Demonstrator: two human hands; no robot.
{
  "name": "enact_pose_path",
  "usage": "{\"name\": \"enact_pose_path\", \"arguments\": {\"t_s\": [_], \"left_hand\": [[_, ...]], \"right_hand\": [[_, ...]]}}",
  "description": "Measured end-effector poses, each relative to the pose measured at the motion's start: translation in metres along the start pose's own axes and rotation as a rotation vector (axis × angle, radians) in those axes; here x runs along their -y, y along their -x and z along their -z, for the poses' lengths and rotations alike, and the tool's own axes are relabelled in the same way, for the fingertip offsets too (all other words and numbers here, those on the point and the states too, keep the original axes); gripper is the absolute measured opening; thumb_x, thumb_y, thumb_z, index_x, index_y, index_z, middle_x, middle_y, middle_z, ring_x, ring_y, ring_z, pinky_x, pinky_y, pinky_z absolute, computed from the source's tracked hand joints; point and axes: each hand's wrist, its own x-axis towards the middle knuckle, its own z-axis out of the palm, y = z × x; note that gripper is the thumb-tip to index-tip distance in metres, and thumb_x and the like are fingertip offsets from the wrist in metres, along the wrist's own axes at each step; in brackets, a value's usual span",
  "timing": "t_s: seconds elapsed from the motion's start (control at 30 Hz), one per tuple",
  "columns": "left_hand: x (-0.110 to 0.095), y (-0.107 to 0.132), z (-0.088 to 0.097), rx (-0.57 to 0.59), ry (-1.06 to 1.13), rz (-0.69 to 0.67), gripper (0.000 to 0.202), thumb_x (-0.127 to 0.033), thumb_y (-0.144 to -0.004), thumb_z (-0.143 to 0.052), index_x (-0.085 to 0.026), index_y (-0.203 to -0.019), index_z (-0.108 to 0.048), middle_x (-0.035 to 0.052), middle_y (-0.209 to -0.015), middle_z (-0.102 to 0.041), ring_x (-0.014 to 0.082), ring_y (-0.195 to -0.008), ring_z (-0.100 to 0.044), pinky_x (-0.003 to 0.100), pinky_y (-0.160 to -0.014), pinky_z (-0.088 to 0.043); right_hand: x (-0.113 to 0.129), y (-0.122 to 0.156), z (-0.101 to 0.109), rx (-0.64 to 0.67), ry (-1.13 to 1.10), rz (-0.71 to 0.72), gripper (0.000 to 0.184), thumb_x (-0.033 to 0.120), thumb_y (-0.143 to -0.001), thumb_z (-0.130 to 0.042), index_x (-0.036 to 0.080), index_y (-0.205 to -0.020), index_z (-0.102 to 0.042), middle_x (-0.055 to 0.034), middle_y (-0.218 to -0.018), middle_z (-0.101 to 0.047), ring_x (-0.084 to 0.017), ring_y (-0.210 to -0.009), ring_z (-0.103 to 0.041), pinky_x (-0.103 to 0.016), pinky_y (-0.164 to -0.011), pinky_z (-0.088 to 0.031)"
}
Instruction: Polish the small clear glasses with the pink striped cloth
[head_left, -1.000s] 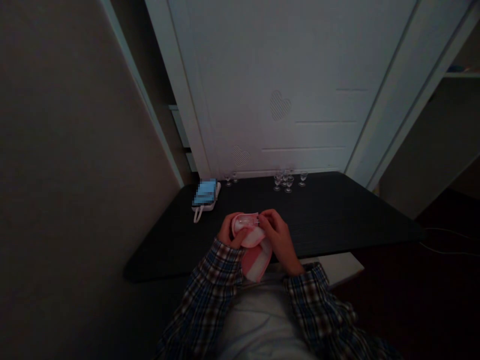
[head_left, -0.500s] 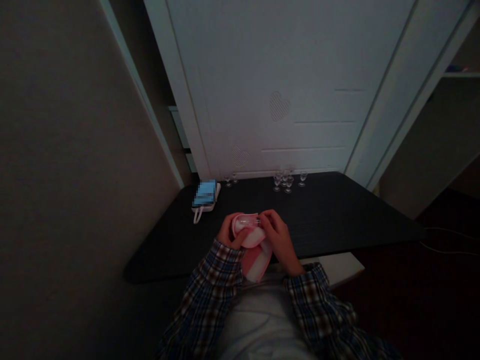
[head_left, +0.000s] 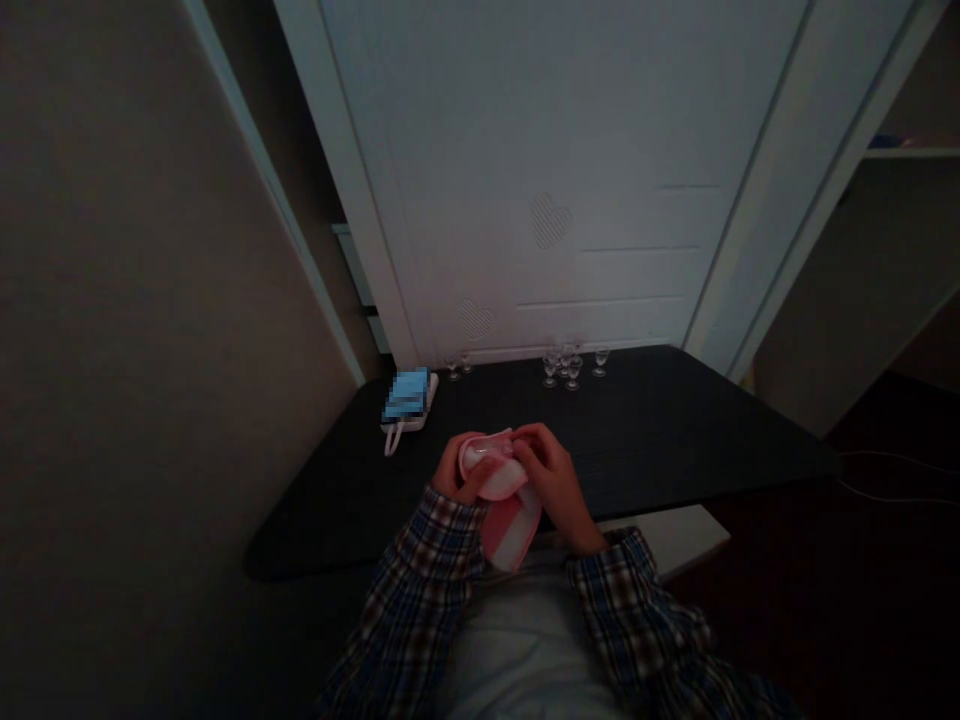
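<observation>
My left hand (head_left: 451,472) is closed around a pink-and-white striped cloth (head_left: 511,528), whose lower end hangs down in front of me. A small clear glass (head_left: 486,449) lies on its side in the folded cloth, partly covered by it. My right hand (head_left: 553,478) pinches at the right end of the bundle, its fingertips against the cloth and the glass's stem end. Those fingers hide exactly where they grip.
Several small stemmed glasses (head_left: 572,373) stand along the back of the dark table (head_left: 645,430), by a white panel. Two more glasses (head_left: 453,369) stand left of them. A white device with a blurred blue screen (head_left: 407,393) and a looped strap lies at the left.
The cloth's edge now covers more of the glass's right end, where the stem showed before. My right fingers have shifted slightly over it. The view has tilted a little.
</observation>
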Motion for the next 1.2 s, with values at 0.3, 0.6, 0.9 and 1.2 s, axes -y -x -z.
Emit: {"name": "enact_pose_path", "arguments": {"t_s": [0.3,0.6,0.9,1.2], "left_hand": [[-0.0024,0.0005,0.0003,0.011,-0.025,-0.001,0.034,-0.039,-0.07,-0.06,-0.017,-0.095,-0.055,0.0046,-0.086,-0.06,0.0168,-0.074,-0.056,0.027,-0.066,-0.047],[-0.0022,-0.0004,0.0012,0.028,-0.057,-0.017,0.033,-0.038,-0.071,-0.06,-0.016,-0.096,-0.055,0.005,-0.088,-0.061,0.0169,-0.075,-0.057,0.028,-0.067,-0.048],[-0.0042,0.0007,0.0005,0.057,-0.086,0.009,0.035,-0.039,-0.07,-0.06,-0.017,-0.096,-0.056,0.005,-0.087,-0.062,0.0181,-0.076,-0.058,0.029,-0.067,-0.047],[-0.0031,0.0008,0.0015,0.052,-0.084,0.02,0.035,-0.04,-0.07,-0.059,-0.017,-0.096,-0.056,0.0049,-0.086,-0.062,0.0179,-0.076,-0.058,0.029,-0.067,-0.048]], "right_hand": [[0.0027,0.0007,0.0021,0.061,0.057,0.015,0.021,0.037,-0.088,-0.043,0.02,-0.089,-0.055,0.001,-0.081,-0.059,-0.013,-0.076,-0.055,-0.022,-0.066,-0.04],[0.0033,0.0004,0.0022,0.08,0.128,0.008,0.028,0.04,-0.089,-0.039,0.019,-0.082,-0.056,0.0024,-0.076,-0.057,-0.012,-0.071,-0.053,-0.021,-0.063,-0.037],[0.0032,0.0004,0.0019,0.011,0.08,0.001,0.023,0.039,-0.086,-0.045,0.019,-0.085,-0.057,0.0007,-0.08,-0.06,-0.013,-0.075,-0.055,-0.022,-0.065,-0.04],[0.0024,-0.0001,0.0017,0.028,0.072,0.009,0.023,0.038,-0.086,-0.045,0.019,-0.085,-0.057,0.0006,-0.079,-0.06,-0.013,-0.073,-0.054,-0.022,-0.064,-0.039]]}}
